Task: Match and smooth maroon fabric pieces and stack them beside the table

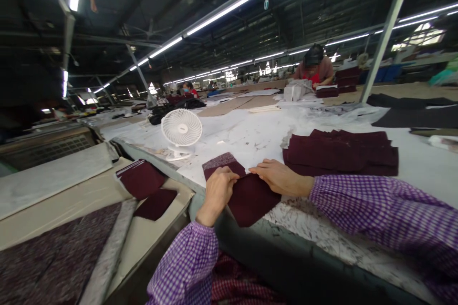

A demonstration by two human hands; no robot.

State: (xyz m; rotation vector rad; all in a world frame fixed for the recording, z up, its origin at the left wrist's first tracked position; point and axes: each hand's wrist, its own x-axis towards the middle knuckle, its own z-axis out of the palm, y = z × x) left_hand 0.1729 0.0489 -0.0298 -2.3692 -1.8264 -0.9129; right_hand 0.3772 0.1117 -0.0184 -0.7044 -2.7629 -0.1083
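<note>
A dark maroon fabric piece (252, 200) lies at the table's near edge, its front part hanging over the edge. Its far left end shows a speckled grey-maroon face (220, 161). My left hand (219, 189) pinches the piece along a crease near its middle. From the other side, my right hand (282, 177) grips the same crease between thumb and fingertips. The two hands are a short gap apart. Right of them rests a stack of maroon fabric pieces (338, 153) with uneven edges.
A white desk fan (182, 127) stands on the white-covered table (236, 128). At left, a lower beige surface (118, 181) bears more maroon pieces (143, 178) and a speckled cloth (57, 252). Dark cloth (418, 116) lies far right. A co-worker (315, 69) works across the table.
</note>
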